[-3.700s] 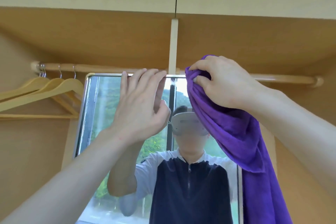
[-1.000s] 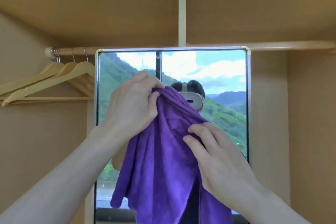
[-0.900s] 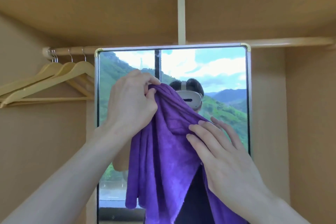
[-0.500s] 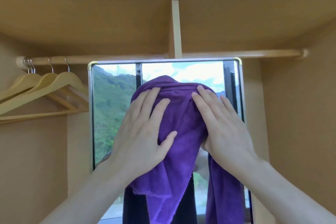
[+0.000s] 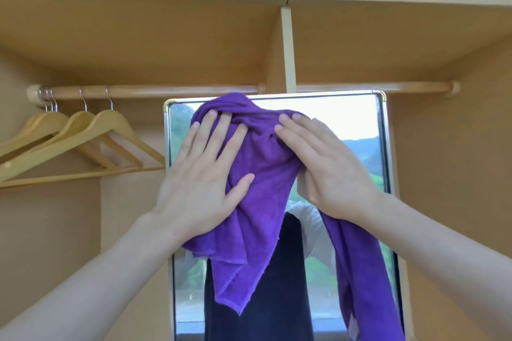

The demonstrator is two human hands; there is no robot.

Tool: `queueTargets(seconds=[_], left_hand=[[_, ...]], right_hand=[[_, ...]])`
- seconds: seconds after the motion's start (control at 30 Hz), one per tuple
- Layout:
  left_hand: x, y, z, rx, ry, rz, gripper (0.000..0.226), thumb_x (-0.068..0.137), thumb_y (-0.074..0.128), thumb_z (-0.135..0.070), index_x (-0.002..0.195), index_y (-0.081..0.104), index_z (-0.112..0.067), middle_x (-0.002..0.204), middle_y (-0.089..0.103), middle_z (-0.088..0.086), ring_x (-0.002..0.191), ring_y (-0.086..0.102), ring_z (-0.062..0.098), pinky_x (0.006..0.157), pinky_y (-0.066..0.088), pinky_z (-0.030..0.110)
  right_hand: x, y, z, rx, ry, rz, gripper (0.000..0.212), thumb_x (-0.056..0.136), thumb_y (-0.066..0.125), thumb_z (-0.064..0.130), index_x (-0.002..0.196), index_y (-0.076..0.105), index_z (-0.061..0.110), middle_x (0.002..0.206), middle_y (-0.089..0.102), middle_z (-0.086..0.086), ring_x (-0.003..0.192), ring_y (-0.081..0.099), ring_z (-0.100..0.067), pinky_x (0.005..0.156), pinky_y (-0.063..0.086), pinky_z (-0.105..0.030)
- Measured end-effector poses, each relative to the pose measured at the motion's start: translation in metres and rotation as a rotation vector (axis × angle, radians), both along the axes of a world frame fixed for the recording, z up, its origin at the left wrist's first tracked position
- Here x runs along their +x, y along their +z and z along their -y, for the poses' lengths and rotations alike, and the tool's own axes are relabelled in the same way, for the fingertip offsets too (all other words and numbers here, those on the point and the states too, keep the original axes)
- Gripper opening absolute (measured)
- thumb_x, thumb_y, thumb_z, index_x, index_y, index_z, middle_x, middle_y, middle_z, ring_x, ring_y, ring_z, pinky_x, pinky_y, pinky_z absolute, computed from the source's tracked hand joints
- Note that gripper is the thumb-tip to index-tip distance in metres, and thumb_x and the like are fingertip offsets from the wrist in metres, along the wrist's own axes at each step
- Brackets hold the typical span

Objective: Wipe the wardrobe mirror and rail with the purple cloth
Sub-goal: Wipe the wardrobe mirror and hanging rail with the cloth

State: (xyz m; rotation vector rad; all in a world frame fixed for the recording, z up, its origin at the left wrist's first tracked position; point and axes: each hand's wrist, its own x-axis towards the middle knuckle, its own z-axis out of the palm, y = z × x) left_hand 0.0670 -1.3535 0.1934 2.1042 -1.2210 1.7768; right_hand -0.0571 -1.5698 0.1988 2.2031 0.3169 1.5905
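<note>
The purple cloth [image 5: 260, 163] is bunched against the upper part of the wardrobe mirror [image 5: 357, 124], its top reaching the mirror's upper frame. My left hand [image 5: 202, 177] lies flat on the cloth with straight, spread fingers. My right hand [image 5: 324, 163] presses the cloth's right side, fingers straight. Loose ends of the cloth hang down the glass, one long strip along the right. The wooden rail [image 5: 171, 90] runs across just above the mirror, behind a vertical divider [image 5: 288, 50].
Several wooden hangers [image 5: 83, 135] hang at the rail's left end, close to the mirror's left edge. The wardrobe's side walls and top panel enclose the space. A person's reflection shows low in the mirror.
Both hands went from pinching and gathering the cloth to pressing it flat on the glass. In the last half second they slid the cloth up to the mirror's top edge.
</note>
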Motion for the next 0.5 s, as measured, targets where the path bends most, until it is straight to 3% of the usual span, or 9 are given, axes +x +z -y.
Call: queueTargets(seconds=[0.23, 0.33, 0.5], left_hand=[[0.007, -0.032, 0.005, 0.069, 0.008, 0.041, 0.086, 0.095, 0.035, -0.071, 0.161, 0.022, -0.017, 0.168, 0.019, 0.016, 0.158, 0.005, 0.033, 0.127, 0.008, 0.051], [0.005, -0.02, 0.015, 0.042, -0.007, 0.049, 0.088, 0.094, 0.033, -0.073, 0.163, 0.018, -0.021, 0.17, 0.014, 0.015, 0.158, 0.002, 0.033, 0.127, 0.006, 0.051], [-0.002, 0.005, 0.035, -0.021, -0.024, 0.04, 0.088, 0.094, 0.029, -0.074, 0.164, 0.013, -0.023, 0.171, 0.01, 0.013, 0.158, -0.002, 0.031, 0.128, 0.003, 0.05]], right_hand=[[-0.016, -0.023, 0.023, -0.194, -0.063, -0.065, 0.063, 0.076, 0.073, -0.011, 0.136, 0.057, -0.002, 0.151, 0.052, -0.017, 0.143, 0.046, -0.036, 0.113, 0.042, -0.053], [-0.022, -0.002, 0.026, -0.157, -0.049, -0.022, 0.052, 0.078, 0.065, -0.014, 0.128, 0.062, -0.004, 0.146, 0.056, -0.019, 0.137, 0.052, -0.038, 0.11, 0.044, -0.055], [-0.033, 0.026, 0.028, -0.096, -0.076, 0.029, 0.051, 0.08, 0.051, -0.008, 0.129, 0.062, -0.004, 0.147, 0.055, -0.019, 0.135, 0.054, -0.038, 0.115, 0.039, -0.053]])
